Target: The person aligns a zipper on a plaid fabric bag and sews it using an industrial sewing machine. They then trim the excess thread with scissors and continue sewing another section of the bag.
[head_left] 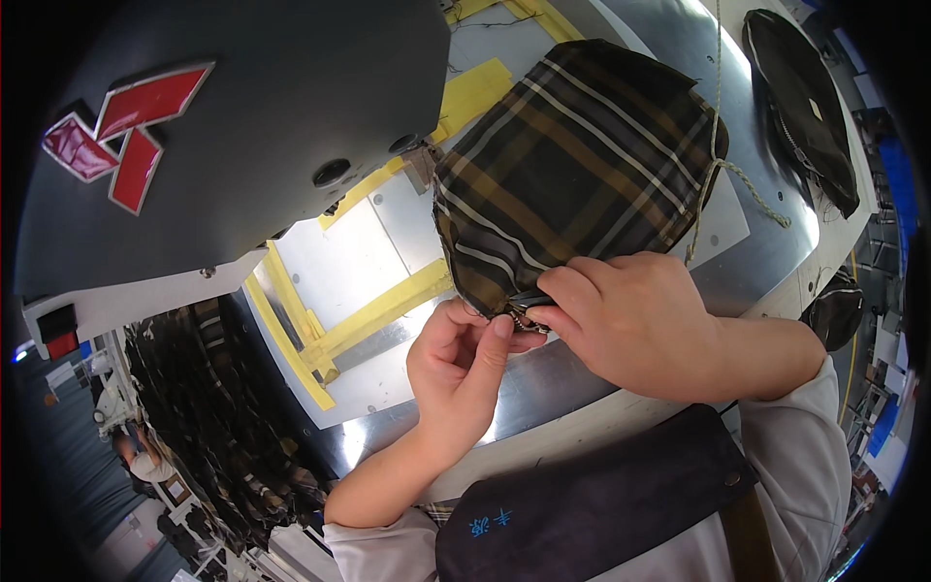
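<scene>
Head view: the plaid fabric piece (582, 170) lies at 1 o'clock on the metal-topped worktop (553, 391). The left hand (461, 373) pinches its 7 o'clock corner; the right hand (635, 320) pinches the same corner, thumb toward forefinger. A braided cord (718, 107) crosses its 3 o'clock edge.

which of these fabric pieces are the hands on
The plaid piece lying mid-bench: left hand and right hand meet at its lower corner. No hand touches the dark piece at upper right or the plaid bundle at left.
</scene>
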Tool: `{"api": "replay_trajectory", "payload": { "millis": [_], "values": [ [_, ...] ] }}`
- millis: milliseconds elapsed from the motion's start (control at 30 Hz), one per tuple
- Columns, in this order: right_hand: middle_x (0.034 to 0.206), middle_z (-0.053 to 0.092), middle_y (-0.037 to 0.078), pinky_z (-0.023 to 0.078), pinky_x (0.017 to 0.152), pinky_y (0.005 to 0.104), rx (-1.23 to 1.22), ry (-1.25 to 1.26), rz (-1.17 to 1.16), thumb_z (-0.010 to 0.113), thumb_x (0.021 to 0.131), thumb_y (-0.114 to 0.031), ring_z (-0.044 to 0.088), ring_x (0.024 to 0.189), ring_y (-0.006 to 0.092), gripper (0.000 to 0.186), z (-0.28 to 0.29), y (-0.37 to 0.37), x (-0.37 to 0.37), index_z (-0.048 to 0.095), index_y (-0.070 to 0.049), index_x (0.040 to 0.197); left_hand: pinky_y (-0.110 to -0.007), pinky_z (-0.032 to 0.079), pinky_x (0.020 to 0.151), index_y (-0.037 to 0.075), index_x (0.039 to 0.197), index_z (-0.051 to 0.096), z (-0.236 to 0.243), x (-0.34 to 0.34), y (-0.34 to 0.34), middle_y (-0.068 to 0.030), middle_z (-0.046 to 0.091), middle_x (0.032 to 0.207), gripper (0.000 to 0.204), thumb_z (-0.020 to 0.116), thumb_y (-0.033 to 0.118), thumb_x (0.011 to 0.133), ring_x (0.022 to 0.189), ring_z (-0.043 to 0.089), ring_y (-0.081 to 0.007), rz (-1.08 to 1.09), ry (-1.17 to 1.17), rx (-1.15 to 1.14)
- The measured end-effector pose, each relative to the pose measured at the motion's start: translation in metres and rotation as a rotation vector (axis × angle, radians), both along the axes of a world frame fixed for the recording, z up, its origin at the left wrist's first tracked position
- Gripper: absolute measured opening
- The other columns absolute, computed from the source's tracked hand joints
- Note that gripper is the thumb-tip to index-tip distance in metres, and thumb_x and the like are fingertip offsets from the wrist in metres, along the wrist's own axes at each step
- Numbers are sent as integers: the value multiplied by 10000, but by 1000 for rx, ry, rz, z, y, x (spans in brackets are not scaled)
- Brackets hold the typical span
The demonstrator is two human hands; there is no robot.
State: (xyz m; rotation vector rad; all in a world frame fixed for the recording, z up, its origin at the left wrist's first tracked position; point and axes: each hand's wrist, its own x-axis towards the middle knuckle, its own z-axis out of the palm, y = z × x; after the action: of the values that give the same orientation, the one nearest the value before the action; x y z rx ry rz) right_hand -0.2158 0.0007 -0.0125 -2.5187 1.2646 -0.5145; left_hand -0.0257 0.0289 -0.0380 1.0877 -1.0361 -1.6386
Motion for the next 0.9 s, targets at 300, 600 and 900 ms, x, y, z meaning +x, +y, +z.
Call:
{"api": "replay_trajectory", "payload": {
  "millis": [300, 600, 900],
  "values": [
    [668, 571, 46, 468, 461, 314, 39, -13, 0, 659, 827, -246, 596, 526, 200, 225, 0, 0, -1, 550, -54, 868, -351, 585, 771, -26, 1010, 485, 0, -1, 0, -167, 644, 971, 67, 463, 20, 967, 823, 689, -224, 12, -10, -9],
    [609, 537, 39, 458, 441, 296, 21, 26, 17, 600, 877, -254, 590, 507, 171, 226, 0, -1, 0, 512, -71, 779, -270, 559, 747, -12, 956, 477, 0, -3, 2, -119, 654, 914, 63, 537, -10, 935, 838, 693, -211, 36, 18, 23],
    [600, 535, 37, 455, 430, 298, -16, -4, 34, 600, 870, -240, 585, 487, 177, 216, -3, -2, -1, 501, -80, 764, -301, 571, 755, -21, 1003, 491, 1, 0, -1, -138, 655, 952, 65, 512, -17, 941, 835, 690, -220, 22, 74, 40]
  ]
}}
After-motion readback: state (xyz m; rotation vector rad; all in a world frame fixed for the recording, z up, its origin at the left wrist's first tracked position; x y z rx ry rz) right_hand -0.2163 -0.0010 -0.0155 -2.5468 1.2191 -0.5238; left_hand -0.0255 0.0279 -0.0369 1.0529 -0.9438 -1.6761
